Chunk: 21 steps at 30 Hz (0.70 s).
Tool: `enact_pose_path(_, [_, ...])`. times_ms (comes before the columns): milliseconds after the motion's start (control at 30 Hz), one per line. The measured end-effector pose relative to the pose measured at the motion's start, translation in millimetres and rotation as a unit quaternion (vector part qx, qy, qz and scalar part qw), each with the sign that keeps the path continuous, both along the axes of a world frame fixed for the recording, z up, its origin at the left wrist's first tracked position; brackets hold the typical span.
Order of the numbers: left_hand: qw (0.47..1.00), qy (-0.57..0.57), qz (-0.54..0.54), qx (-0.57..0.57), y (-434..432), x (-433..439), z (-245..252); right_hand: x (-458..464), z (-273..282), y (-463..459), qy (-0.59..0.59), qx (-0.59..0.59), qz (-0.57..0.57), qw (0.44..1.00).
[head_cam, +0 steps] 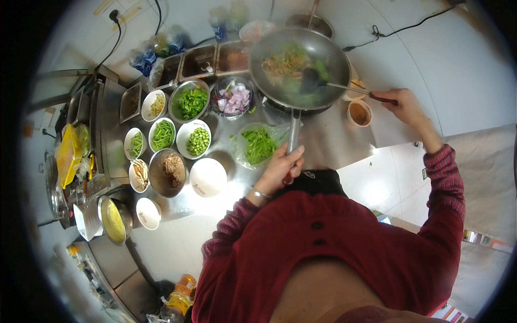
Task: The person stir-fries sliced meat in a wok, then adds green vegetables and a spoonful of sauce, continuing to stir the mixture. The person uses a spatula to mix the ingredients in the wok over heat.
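My left hand (281, 166) grips the handle (294, 131) of a large metal wok (262, 87) at the back of the counter. In my right hand (400, 105) is the dark grip of a long-handled spatula (349, 87). Its dark, blurred head lies inside the wok, among the food. That food is a mix of green leafy vegetable pieces and brownish shreds (284, 66). A clear plastic bag of cut green vegetables (258, 147) rests on the counter left of the wok handle. Right of the wok stands a small tub of brown seasoning (359, 113).
Bowls of cut green peppers (193, 103), chopped onion (233, 98), green slices (198, 141) and minced meat (174, 171) cover the counter's left side. An empty white bowl (208, 177) sits near its front edge. Metal trays (198, 62) line the back. A dark cable (416, 23) hangs along the wall.
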State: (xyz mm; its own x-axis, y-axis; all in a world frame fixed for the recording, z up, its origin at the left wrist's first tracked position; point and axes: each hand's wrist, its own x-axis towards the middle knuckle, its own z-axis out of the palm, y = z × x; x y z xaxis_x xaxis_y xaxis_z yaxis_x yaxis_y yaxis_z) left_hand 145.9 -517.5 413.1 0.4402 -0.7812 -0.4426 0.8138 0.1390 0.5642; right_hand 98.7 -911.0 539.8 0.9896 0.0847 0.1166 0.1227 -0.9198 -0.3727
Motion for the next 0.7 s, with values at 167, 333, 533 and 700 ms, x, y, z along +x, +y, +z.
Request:
enact_pose_path(167, [0.999, -0.015, -0.035, 0.02, 12, 15, 5, 38, -43, 15, 0.006, 0.039, -0.129, 0.991])
enact_pose_path(333, [0.998, -0.023, -0.032, 0.041, 15, 20, 8, 55, -64, 53, 0.06, 0.177, -0.048, 0.981])
enact_pose_path(533, [0.999, -0.029, -0.026, 0.036, 16, 20, 9, 6, 74, -22, 0.14, 0.125, -0.026, 0.982])
enact_pose_path(700, [0.999, -0.025, -0.031, 0.021, 17, 22, 9, 20, 73, -12, 0.21, 0.133, -0.085, 0.965])
